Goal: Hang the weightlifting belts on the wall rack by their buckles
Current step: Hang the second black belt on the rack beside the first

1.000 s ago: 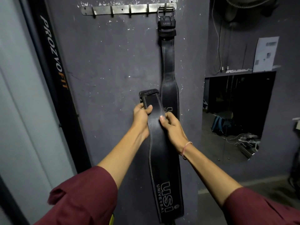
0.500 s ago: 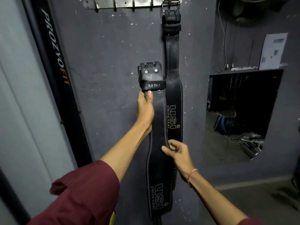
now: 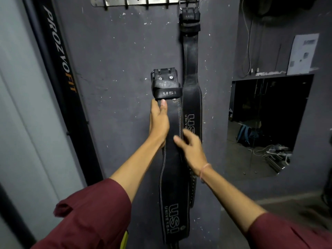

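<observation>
Head view: the left hand (image 3: 159, 121) grips a black USI belt (image 3: 172, 177) just below its buckle end (image 3: 164, 79), well under the metal wall rack (image 3: 136, 1). The right hand (image 3: 193, 151), blurred, rests loosely curled on the strap. A second belt (image 3: 191, 56) hangs by its buckle.

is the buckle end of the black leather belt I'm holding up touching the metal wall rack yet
Apart. The head view shows the buckle end of the held black leather belt well below the metal wall rack, bare grey wall between them.
</observation>
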### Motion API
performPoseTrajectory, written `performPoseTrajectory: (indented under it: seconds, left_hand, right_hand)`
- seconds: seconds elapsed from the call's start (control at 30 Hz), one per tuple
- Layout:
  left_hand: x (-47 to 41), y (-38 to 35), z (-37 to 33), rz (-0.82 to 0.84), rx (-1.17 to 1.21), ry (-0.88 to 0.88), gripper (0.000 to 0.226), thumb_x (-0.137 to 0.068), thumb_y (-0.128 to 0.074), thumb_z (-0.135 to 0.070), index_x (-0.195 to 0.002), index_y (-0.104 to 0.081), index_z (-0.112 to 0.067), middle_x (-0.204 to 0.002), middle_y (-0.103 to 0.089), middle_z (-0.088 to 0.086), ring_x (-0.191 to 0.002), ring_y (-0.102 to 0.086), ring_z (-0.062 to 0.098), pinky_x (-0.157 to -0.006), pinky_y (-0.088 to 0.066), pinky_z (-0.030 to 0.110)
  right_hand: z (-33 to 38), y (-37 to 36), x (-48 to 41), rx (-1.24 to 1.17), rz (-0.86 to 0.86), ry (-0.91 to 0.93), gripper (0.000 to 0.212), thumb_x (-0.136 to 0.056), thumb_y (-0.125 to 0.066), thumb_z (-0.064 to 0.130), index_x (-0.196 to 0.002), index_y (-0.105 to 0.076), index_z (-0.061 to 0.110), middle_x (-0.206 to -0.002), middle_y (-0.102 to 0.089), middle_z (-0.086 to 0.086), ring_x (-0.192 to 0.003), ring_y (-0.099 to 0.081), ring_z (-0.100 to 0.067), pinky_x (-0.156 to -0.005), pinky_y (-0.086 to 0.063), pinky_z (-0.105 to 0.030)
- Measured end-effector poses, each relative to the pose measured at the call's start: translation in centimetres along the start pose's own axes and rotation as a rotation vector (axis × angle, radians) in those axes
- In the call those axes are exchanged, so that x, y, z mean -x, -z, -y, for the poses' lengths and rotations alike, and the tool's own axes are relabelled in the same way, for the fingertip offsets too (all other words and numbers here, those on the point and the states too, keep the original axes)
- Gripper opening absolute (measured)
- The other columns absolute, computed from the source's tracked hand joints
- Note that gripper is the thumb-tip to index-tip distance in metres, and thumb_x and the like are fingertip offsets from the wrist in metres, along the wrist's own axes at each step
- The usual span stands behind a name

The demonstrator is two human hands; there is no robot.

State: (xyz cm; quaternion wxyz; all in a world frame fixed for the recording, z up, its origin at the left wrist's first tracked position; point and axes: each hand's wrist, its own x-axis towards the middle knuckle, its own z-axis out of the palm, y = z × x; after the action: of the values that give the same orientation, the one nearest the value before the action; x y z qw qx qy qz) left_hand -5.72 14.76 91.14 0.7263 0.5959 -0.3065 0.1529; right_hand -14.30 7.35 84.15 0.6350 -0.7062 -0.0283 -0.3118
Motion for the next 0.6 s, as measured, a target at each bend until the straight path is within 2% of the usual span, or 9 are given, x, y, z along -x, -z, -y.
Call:
performPoseTrajectory:
  seconds: [0.07,0.13,0.2,0.27,0.3,0.37,0.47,0.53,0.6]
  left_hand:
    - [0.0,0.2,0.3,-0.006,-0.004,0.011,0.016,-0.107,-0.035,-0.024,-0.111,-0.049,-0.018,-0.102,-0.059,-0.011,-0.095,-0.054,-0.001,-0.083,-0.042,0.014]
    - [0.2,0.2,0.3,-0.002,-0.006,0.018,0.016,-0.107,-0.034,-0.024,-0.109,-0.049,-0.020,-0.101,-0.059,-0.013,-0.092,-0.054,-0.005,-0.080,-0.041,0.010]
    - [0.2,-0.1,0.2,0.005,0.006,0.024,0.015,-0.107,-0.035,-0.024,-0.104,-0.050,-0.022,-0.099,-0.059,-0.011,-0.091,-0.054,-0.004,-0.082,-0.042,0.013]
    - [0.2,-0.6,0.4,0.035,0.015,0.037,0.015,-0.106,-0.037,-0.027,-0.103,-0.052,-0.024,-0.104,-0.063,-0.003,-0.098,-0.058,0.006,-0.092,-0.047,0.025]
    - [0.2,-0.8,0.4,0.068,0.019,0.042,0.015,-0.104,-0.039,-0.030,-0.104,-0.053,-0.024,-0.108,-0.064,0.001,-0.103,-0.060,0.012,-0.098,-0.047,0.033]
    - [0.4,-1.3,0.2,0.123,0.030,0.055,0.020,-0.098,-0.042,-0.039,-0.108,-0.056,-0.026,-0.117,-0.067,0.008,-0.114,-0.063,0.023,-0.103,-0.047,0.042]
    - [1.0,-1.6,-0.5,0.113,-0.010,0.032,0.027,-0.097,-0.042,-0.042,-0.110,-0.054,-0.021,-0.116,-0.067,0.006,-0.111,-0.064,0.017,-0.097,-0.050,0.036]
    - [2.2,-1.6,-0.8,0.106,-0.081,0.011,0.030,-0.104,-0.040,-0.036,-0.113,-0.051,-0.009,-0.111,-0.063,0.002,-0.100,-0.059,0.006,-0.091,-0.046,0.030]
    - [4.4,-1.2,0.4,0.160,-0.182,0.075,0.042,-0.105,-0.037,-0.037,-0.130,-0.045,-0.005,-0.126,-0.058,0.003,-0.113,-0.054,0.006,-0.102,-0.039,0.030]
  right_hand:
    - [-3.1,0.5,2.1,0.015,0.042,-0.085,0.008,-0.094,-0.063,0.014,-0.090,-0.069,0.011,-0.091,-0.073,0.002,-0.086,-0.065,-0.001,-0.086,-0.054,-0.031]
    - [-3.8,0.7,1.9,0.073,0.021,-0.089,0.027,-0.092,-0.065,0.026,-0.093,-0.064,-0.001,-0.087,-0.068,-0.013,-0.086,-0.060,-0.012,-0.084,-0.053,-0.049]
    - [-1.3,0.5,-0.2,0.009,-0.033,-0.023,0.021,-0.097,-0.060,0.023,-0.109,-0.060,0.006,-0.093,-0.063,-0.007,-0.090,-0.056,-0.006,-0.085,-0.053,-0.031]
    - [2.6,0.6,-3.3,-0.070,-0.052,0.067,0.028,-0.102,-0.051,0.021,-0.129,-0.050,0.012,-0.110,-0.060,0.003,-0.099,-0.057,-0.002,-0.090,-0.048,-0.014]
    - [4.4,0.8,-4.9,-0.113,-0.057,0.103,0.029,-0.103,-0.049,0.022,-0.130,-0.049,0.013,-0.113,-0.060,0.002,-0.100,-0.059,-0.004,-0.091,-0.049,-0.014]
    - [6.6,0.9,-7.5,-0.166,-0.072,0.151,0.019,-0.098,-0.053,0.022,-0.116,-0.055,0.015,-0.108,-0.065,-0.004,-0.098,-0.063,-0.014,-0.093,-0.053,-0.032]
    - [6.9,0.7,-8.8,-0.169,-0.123,0.174,0.009,-0.092,-0.055,0.017,-0.099,-0.060,0.018,-0.101,-0.068,-0.006,-0.096,-0.063,-0.021,-0.096,-0.050,-0.047]
    - [7.0,0.6,-9.0,-0.164,-0.155,0.204,0.008,-0.093,-0.055,0.013,-0.095,-0.062,0.018,-0.093,-0.068,-0.003,-0.089,-0.063,-0.017,-0.087,-0.053,-0.042]
    - [7.4,0.8,-9.4,-0.196,-0.186,0.198,0.008,-0.097,-0.054,0.007,-0.097,-0.061,0.012,-0.088,-0.066,-0.001,-0.080,-0.061,-0.012,-0.076,-0.052,-0.028]
